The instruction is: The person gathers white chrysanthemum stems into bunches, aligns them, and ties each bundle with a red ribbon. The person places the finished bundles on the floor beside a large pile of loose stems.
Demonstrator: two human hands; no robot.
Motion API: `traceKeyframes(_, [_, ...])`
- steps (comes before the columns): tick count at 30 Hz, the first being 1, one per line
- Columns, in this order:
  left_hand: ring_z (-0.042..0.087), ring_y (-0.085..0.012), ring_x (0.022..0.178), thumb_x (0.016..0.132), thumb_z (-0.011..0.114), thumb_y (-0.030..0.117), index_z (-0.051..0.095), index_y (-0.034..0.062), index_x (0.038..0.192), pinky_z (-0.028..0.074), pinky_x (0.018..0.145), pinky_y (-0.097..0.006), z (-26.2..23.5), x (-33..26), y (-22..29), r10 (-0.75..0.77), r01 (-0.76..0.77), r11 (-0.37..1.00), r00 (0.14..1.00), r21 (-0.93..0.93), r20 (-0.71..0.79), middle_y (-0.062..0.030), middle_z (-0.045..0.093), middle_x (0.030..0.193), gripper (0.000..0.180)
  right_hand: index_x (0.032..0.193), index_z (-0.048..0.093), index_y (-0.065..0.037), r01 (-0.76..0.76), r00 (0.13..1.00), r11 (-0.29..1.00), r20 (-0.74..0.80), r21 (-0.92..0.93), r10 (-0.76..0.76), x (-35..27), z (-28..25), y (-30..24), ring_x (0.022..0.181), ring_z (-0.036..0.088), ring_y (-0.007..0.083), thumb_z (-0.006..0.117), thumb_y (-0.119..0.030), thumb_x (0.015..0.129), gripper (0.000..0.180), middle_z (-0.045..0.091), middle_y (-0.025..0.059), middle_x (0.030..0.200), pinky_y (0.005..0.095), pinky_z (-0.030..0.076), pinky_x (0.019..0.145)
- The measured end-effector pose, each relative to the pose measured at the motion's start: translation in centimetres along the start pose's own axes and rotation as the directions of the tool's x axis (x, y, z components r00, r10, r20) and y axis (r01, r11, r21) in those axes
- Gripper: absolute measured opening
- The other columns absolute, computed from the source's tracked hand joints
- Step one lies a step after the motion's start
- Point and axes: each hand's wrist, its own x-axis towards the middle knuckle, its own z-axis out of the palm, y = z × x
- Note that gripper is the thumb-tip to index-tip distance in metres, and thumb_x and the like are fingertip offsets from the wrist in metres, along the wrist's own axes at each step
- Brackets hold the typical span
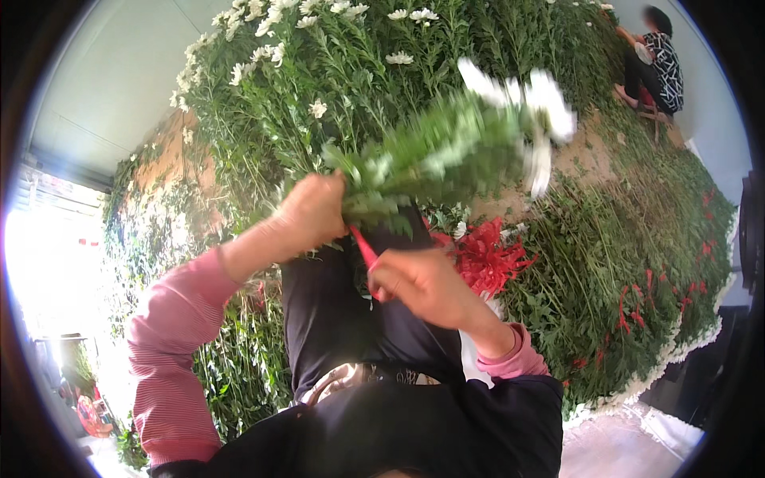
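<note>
My left hand is closed round the stems of a bunch of white chrysanthemums. The bunch tilts to the upper right, its leaves and white heads smeared by motion. A red ribbon runs taut from the stems by my left hand to my right hand, whose fingers pinch its lower end. Both hands are in front of my dark-trousered legs. A tangled heap of red ribbons lies just right of the bunch, beyond my right hand.
Tall white chrysanthemums stand massed ahead. Tied bunches with red ribbons are piled at right, their white heads along the outer edge. Cut greenery lies at left. Another person sits at the far right.
</note>
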Motion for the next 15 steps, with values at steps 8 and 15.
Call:
traceKeyframes(8, [0.065, -0.0353, 0.095, 0.074, 0.071, 0.008, 0.059, 0.0022, 0.108, 0.052, 0.084, -0.043, 13.0, -1.8, -3.0, 0.153, -0.252, 0.896, 0.948, -0.365, -0.280, -0.0160, 0.065, 0.099, 0.037, 0.085, 0.065, -0.003, 0.078, 0.984, 0.923, 0.122, 0.377, -0.132, 7.0, 0.1, 1.4, 0.060, 0.057, 0.0077, 0.055, -0.018, 0.100, 0.023, 0.065, 0.0036, 0.074, 0.0228, 0.044, 0.054])
traceKeyframes(15, [0.064, -0.0377, 0.082, 0.088, 0.065, 0.012, 0.057, 0.0014, 0.108, 0.050, 0.073, -0.046, 8.6, -2.5, -2.5, 0.174, -0.335, 0.779, 0.928, -0.530, -0.330, -0.0148, 0.063, 0.085, 0.024, 0.085, 0.065, -0.006, 0.058, 0.986, 0.545, -0.133, 0.836, 0.099, 10.4, -1.5, 6.0, 0.056, 0.052, 0.0056, 0.051, -0.034, 0.104, 0.037, 0.062, 0.0020, 0.070, 0.0196, 0.037, 0.048])
